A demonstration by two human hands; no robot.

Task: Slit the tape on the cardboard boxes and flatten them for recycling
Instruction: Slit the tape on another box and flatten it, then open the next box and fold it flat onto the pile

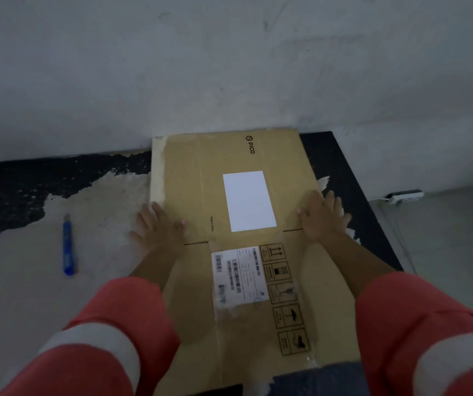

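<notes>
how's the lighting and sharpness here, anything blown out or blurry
Head view: dim overall, yet the blank white label on the cardboard box is blown out; the red sleeves are blurred, and the barcode label print is unreadable.

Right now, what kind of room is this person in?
Probably a bare storeroom or workshop: a scuffed grey plaster wall, a black floor with peeling paint, and a white power strip lying by the wall.
</notes>
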